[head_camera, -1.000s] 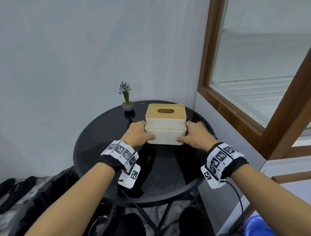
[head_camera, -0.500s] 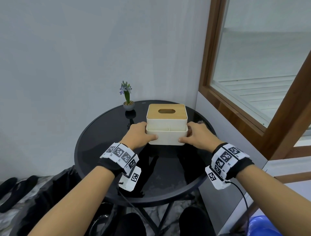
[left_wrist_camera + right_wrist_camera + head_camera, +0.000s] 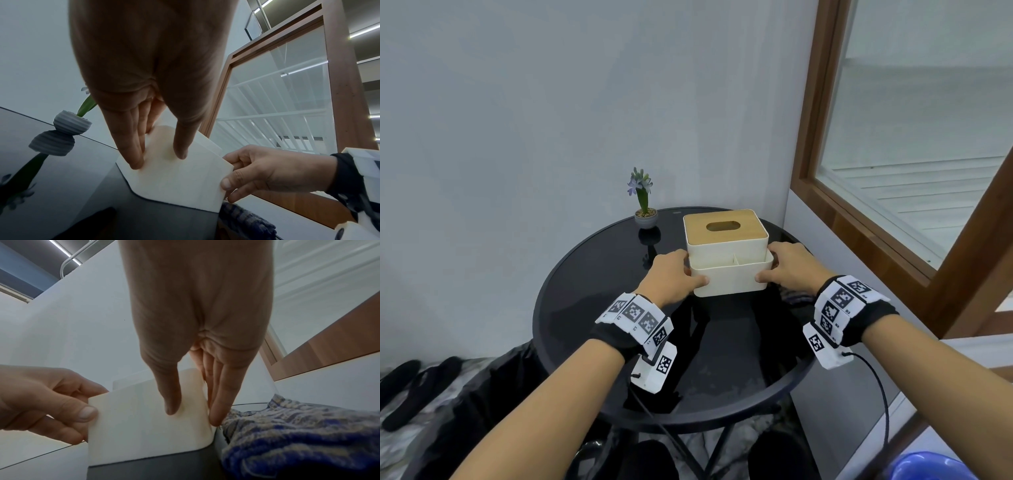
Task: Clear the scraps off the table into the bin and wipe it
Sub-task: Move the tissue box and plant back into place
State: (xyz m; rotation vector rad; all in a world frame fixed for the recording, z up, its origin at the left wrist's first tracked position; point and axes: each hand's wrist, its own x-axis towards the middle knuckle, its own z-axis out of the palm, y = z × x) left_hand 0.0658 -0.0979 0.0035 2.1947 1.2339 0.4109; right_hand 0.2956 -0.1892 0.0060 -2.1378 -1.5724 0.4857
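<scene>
— Two hands on the tissue box (image 3: 727, 260)?
— Yes. The left hand (image 3: 671, 279) and right hand (image 3: 789, 269) grasp its opposite sides, thumbs in front. The box stands on the black table (image 3: 585, 308), the blue cloth (image 3: 287, 426) just beside it.

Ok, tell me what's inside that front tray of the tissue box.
The front tray of the tissue box shows a thin divider and pale inner walls. Nothing visible inside, but its near wall hides the floor.
</scene>
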